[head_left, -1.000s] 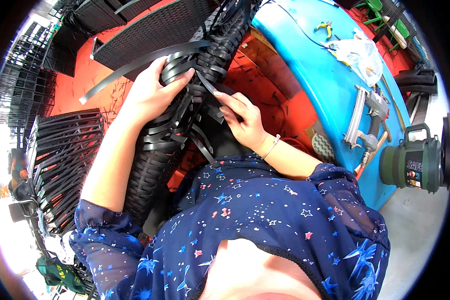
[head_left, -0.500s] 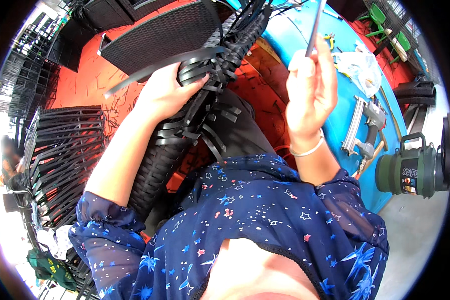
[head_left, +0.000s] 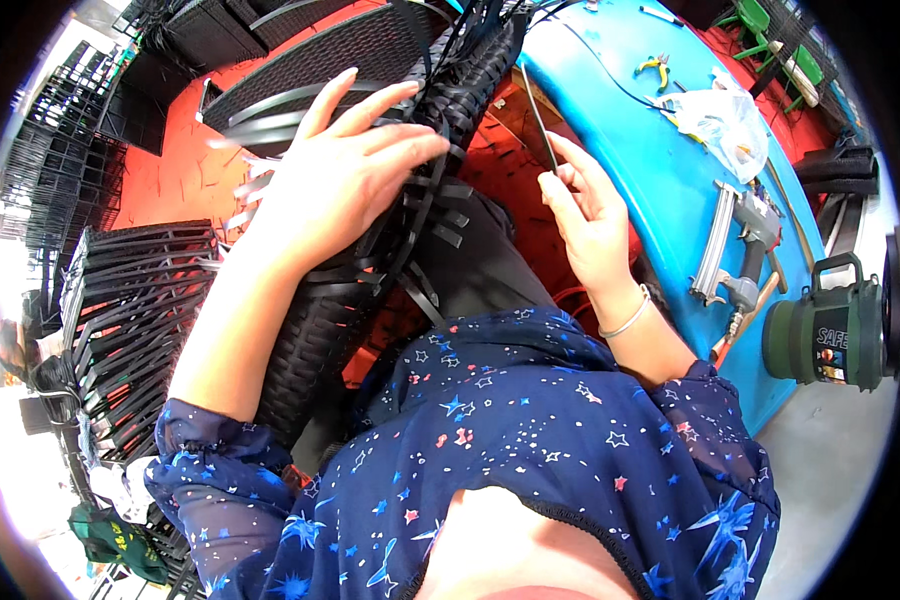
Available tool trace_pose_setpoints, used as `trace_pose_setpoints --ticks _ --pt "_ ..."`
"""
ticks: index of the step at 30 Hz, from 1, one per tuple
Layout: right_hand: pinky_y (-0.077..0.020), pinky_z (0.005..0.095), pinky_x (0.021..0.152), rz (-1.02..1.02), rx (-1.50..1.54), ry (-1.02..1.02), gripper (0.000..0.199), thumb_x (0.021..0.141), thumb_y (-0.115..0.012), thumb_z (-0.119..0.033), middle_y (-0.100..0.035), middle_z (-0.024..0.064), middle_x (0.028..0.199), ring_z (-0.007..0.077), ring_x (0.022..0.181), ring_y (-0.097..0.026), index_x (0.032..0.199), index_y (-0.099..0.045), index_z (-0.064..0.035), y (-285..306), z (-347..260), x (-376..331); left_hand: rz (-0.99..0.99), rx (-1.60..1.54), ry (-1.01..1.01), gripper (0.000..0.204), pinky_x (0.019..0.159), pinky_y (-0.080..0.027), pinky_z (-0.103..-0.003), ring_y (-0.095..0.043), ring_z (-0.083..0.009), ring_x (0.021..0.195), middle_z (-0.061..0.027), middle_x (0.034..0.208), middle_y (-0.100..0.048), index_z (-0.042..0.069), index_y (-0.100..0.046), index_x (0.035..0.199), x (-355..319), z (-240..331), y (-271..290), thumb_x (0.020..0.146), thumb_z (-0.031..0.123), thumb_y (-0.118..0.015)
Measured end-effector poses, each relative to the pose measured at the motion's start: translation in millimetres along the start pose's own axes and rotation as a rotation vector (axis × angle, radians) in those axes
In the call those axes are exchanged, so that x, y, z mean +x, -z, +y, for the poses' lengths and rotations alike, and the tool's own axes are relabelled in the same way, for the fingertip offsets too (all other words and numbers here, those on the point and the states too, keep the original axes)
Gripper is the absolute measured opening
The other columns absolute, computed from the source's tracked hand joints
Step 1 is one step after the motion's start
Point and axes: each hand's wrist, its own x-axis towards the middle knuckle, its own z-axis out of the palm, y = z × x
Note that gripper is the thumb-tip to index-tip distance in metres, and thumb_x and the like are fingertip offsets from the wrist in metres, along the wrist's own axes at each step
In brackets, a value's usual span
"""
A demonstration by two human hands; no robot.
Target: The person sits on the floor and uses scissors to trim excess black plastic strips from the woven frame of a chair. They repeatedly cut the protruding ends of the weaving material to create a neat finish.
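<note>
The left hand (head_left: 355, 185) hung over the black woven piece (head_left: 305, 350), fingers spread wide; I couldn't tell whether its fingertips touched anything there; the woven piece slanted beside the person's dark trousers (head_left: 480, 265), loose strips (head_left: 448, 236) jutting from it; the right hand (head_left: 590, 205) pinched a slim dark piece (head_left: 538, 112) between thumb and fingers, near the edge of the blue table (head_left: 660, 215); there a nail gun (head_left: 750, 225) and yellow-handled pliers (head_left: 655, 70) lay.

Left hand (head_left: 348, 185) over woven piece (head_left: 308, 345); frames (head_left: 135, 320) farther left. Table (head_left: 660, 190) at right: nail gun (head_left: 756, 220) nearest, plastic bag (head_left: 725, 130) beyond, pliers (head_left: 654, 72) farthest. Jug (head_left: 820, 312) right of table.
</note>
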Motion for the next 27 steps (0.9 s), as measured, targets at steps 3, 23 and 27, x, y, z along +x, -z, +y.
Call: trace_pose_setpoints --ticks 3,23,27 --pt "-0.0451 0.0176 0.07 -0.037 -0.025 0.046 0.042 0.1 -0.065 -0.001 -0.058 -0.0035 0.099 0.0011 0.082 -0.052 0.141 -0.058 -0.0018 -12 0 -3 0.122 -0.232 0.124 0.053 0.123 -0.029 -0.05 -0.052 -0.0265 0.14 -0.007 0.132 -0.067 0.007 -0.059 0.131 0 -5 14 0.083 0.014 -0.08" --pt "-0.0419 0.0356 0.112 -0.222 0.264 -0.069 0.052 0.107 -0.057 -0.013 -0.051 0.0121 0.148 0.0226 0.132 -0.052 0.152 -0.039 0.0043 -57 43 -39 0.314 -0.028 0.092 0.015 0.108 -0.043 -0.041 -0.063 -0.0255 0.104 -0.0056 0.09 -0.067 0.006 -0.066 0.085 -35 60 0 0.083 0.02 -0.063" --pt "-0.0407 0.0356 0.114 -0.239 0.246 -0.075 0.046 0.107 -0.051 -0.004 -0.052 0.0131 0.148 0.0222 0.133 -0.052 0.151 -0.04 0.005 -55 42 -36 0.33 0.015 0.061 0.017 0.113 -0.038 -0.045 -0.059 -0.025 0.117 -0.0059 0.096 -0.069 0.005 -0.067 0.089 -34 51 -9 0.084 0.021 -0.063"
